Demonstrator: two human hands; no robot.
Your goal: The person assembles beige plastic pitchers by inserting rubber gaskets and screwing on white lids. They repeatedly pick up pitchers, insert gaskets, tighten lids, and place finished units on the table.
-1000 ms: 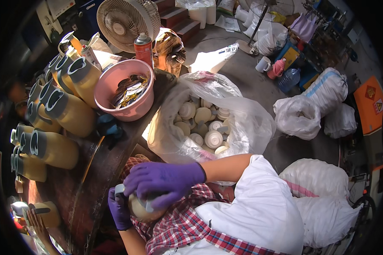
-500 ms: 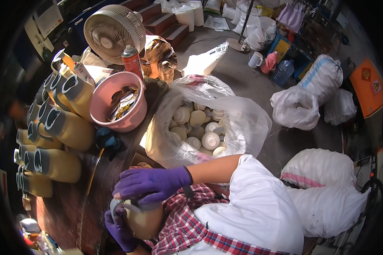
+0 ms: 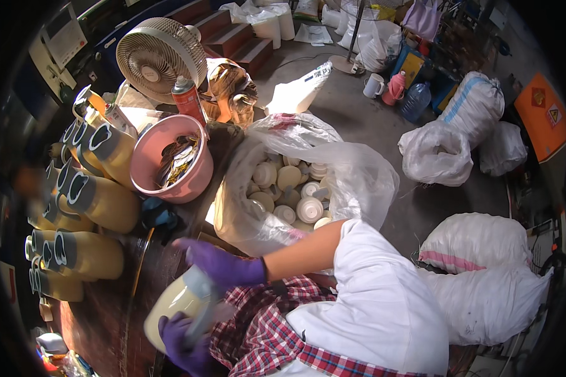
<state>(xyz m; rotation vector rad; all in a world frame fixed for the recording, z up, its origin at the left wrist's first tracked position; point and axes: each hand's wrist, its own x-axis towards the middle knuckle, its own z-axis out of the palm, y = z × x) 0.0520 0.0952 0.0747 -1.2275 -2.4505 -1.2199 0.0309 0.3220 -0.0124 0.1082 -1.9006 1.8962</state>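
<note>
A jug (image 3: pixel 175 300) with a cloudy yellow body and a grey collar and handle lies tilted in front of my chest. My left hand (image 3: pixel 185 344), in a purple glove, grips it from the near side, fingers curled against the body. Also in a purple glove, my right hand (image 3: pixel 227 264) is over the grey collar end, with fingers stretched out toward the upper left and smeared by motion. Whether its palm touches the collar is hidden. Several similar jugs (image 3: pixel 110 200) stand and lie grouped on the brown table (image 3: pixel 110 314) at the left.
A pink basin (image 3: pixel 202 173) of metal-looking scraps stands on the table near a fan (image 3: pixel 160 60) and a red spray can (image 3: pixel 187 100). Beyond my right arm, a clear plastic bag (image 3: pixel 365 182) holds pale round lids (image 3: pixel 309 209). White sacks (image 3: pixel 478 301) lie at the right.
The jug has been turned around: its grey collar now faces up and right, its body left. My right hand has come off its top and its fingers have straightened.
</note>
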